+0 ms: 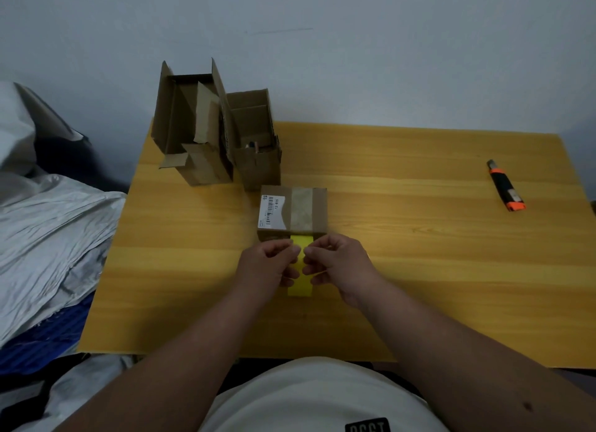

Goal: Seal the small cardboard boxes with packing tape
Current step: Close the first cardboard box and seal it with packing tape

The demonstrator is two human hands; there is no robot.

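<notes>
Both hands pinch a strip of yellow tape [300,278] between them, the left hand [269,265] on its left edge and the right hand [338,264] on its right edge, fingers curled round it just above the wooden table [419,270]. Just beyond the fingertips sits the small closed cardboard box [292,213], the strip's far end touching its near face below an older clear tape band. Two open boxes [213,131] stand farther off to the left, and an orange utility knife [506,186] lies well apart to the right.

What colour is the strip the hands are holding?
Bright yellow: the strip shows clearly in the head view.
</notes>
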